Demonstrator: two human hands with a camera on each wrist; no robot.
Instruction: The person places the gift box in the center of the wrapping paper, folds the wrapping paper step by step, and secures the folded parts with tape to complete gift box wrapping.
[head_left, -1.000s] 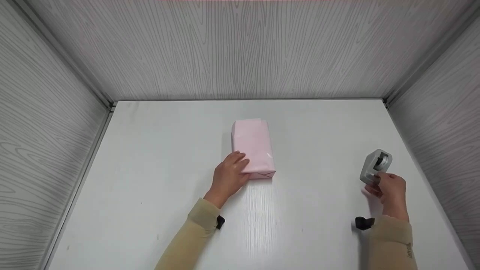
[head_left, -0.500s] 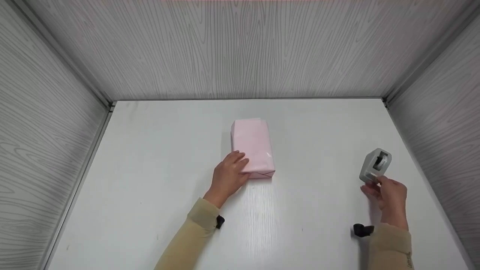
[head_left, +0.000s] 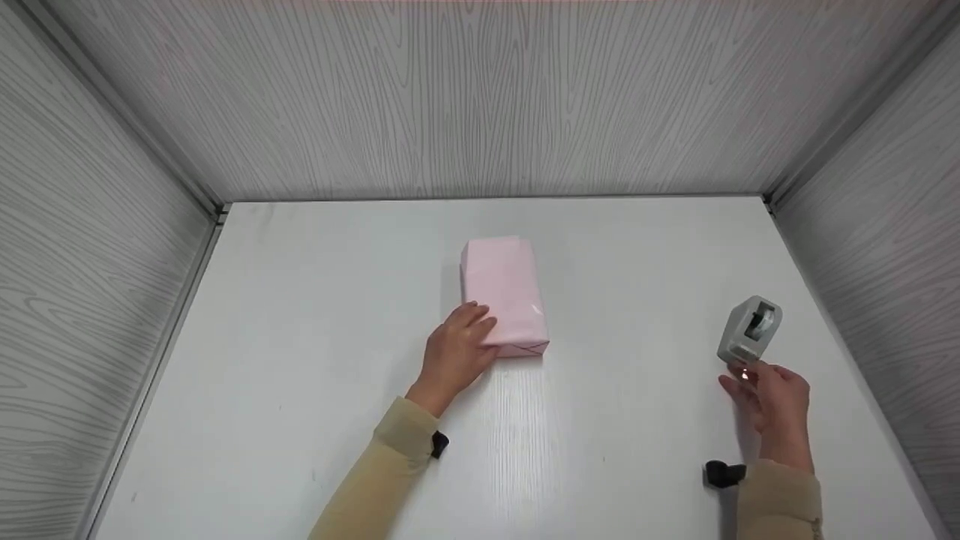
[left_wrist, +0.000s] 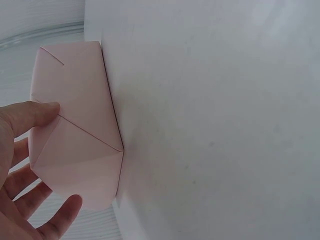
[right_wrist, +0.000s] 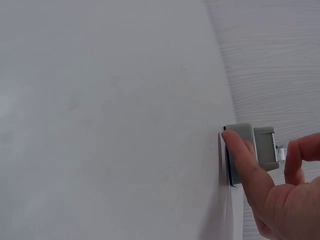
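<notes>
Clasping a pink, paper-wrapped rectangular box (head_left: 504, 289) by its near left corner, right in the middle of the white desk (head_left: 337, 300), with the left grip (head_left: 456, 349), pressing its thumb (left_wrist: 42, 112) to the folded end. And over to the right, pinching a short clear strip of tape (right_wrist: 281, 153) in the right grip (head_left: 776, 397), just off the toothed edge of a grey plastic tape dispenser (head_left: 739, 337). On the desk too, well apart from the box. Behind it all, grey wood-grained panels (head_left: 480, 97).
</notes>
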